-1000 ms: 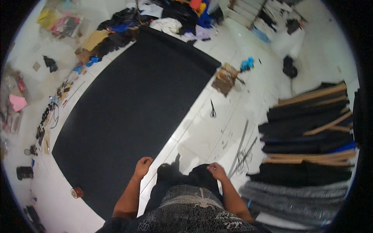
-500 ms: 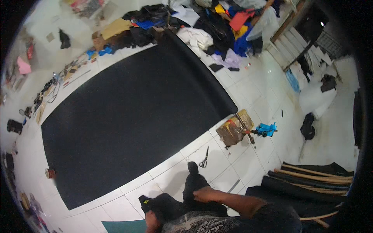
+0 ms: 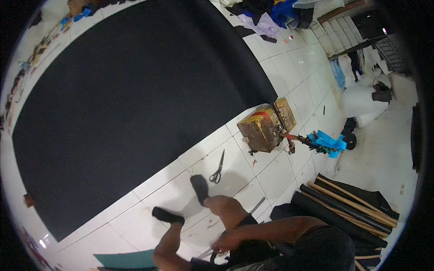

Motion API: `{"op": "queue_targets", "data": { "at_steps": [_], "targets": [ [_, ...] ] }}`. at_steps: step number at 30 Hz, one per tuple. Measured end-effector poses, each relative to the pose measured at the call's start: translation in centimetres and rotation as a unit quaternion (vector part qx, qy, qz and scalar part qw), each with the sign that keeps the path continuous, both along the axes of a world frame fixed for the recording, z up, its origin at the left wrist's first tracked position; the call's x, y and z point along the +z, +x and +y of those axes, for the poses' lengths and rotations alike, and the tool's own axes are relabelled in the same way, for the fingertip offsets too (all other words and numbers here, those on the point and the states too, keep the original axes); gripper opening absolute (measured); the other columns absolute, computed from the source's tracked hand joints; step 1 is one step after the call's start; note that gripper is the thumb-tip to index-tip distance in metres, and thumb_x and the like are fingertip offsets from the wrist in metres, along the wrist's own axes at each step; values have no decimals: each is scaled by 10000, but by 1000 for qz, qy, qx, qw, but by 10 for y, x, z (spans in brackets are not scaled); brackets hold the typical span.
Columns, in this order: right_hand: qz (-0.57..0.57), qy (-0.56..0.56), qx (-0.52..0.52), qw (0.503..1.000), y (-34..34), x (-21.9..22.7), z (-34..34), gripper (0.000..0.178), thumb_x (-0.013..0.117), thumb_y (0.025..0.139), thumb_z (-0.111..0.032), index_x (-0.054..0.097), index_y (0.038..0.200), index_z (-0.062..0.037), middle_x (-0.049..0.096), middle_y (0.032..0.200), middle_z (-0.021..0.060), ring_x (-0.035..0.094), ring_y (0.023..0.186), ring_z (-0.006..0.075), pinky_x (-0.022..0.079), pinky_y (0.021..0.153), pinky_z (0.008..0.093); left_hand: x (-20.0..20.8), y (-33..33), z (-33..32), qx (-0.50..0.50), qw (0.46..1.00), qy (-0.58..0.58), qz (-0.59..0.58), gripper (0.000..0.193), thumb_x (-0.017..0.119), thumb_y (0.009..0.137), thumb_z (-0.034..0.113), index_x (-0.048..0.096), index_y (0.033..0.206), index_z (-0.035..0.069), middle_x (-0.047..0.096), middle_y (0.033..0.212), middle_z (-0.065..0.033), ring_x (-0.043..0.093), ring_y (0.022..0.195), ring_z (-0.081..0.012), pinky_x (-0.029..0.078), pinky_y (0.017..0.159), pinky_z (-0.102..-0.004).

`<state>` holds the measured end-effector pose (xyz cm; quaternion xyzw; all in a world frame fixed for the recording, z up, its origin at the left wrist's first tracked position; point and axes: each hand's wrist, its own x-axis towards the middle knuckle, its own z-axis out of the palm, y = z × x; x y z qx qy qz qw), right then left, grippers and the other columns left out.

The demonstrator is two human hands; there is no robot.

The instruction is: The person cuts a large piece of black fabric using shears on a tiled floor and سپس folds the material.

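Observation:
My right hand [image 3: 226, 243] is low in front of my lap, fingers curled in and a little blurred. A dark strip [image 3: 213, 257] shows beside it; what the fingers hold, if anything, cannot be made out. My left hand is out of sight. Both my shins are bare, with the dark trousers [image 3: 247, 220] up around the right knee and black footwear [image 3: 199, 189] on my feet. Just ahead of the feet, black-handled scissors [image 3: 217, 173] lie on white tiles. Beyond them spreads a large black sheet of fabric [image 3: 131, 108], its right side a thick roll.
A worn, taped block [image 3: 260, 132] stands at the sheet's near right corner, with a rod and blue strips [image 3: 327, 143] attached. Black rolls on tan tubes [image 3: 352, 205] lie at right. A metal strip [image 3: 258, 205], a green sheet [image 3: 124, 259] and piled cloth [image 3: 266, 22] lie around.
The view has shifted forward and closer to the floor. My trouser legs, held by both hands before, have moved up and bare the shins. My left hand has gone out of sight.

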<state>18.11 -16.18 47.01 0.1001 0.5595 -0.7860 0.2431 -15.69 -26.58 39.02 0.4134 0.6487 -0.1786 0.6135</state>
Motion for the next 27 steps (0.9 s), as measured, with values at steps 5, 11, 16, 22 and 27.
{"op": "queue_targets", "data": {
  "at_steps": [5,11,16,22,27],
  "targets": [
    [-310,258,-356,843,19,-190,190,219,538,959,-231,584,1089,-60,656,940,152,635,861,282,495,768,400,-150,-35,113,28,987,145,64,517,705,834,270,545,1242,-5,610,1209,-200,569,1134,-377,439,986,-441],
    [-466,232,-673,525,203,-465,208,723,734,847,-324,399,1413,-22,643,1010,123,615,827,202,532,722,343,-315,38,239,-75,869,487,41,624,784,765,213,532,1311,50,467,1387,-243,438,1284,-431,363,1077,-487],
    [-324,14,-808,492,129,-473,229,722,734,851,-264,360,1433,-60,568,1016,83,562,834,178,560,749,395,-349,44,224,-138,846,508,83,565,771,775,257,587,1279,79,421,1442,-247,361,1367,-420,244,1143,-549],
    [-155,-63,-913,371,96,-480,247,824,703,851,-128,189,1490,-59,488,966,73,522,864,196,540,710,398,-376,50,227,-135,806,560,133,375,681,851,167,633,1219,114,514,1375,-180,442,1322,-370,320,1108,-549],
    [-124,-34,-952,277,90,-485,245,716,714,842,-94,287,1414,-56,522,970,85,525,814,171,526,659,352,-376,55,223,-120,803,568,133,388,690,857,205,640,1235,136,522,1374,-163,455,1314,-352,330,1110,-530]
  ]
}}
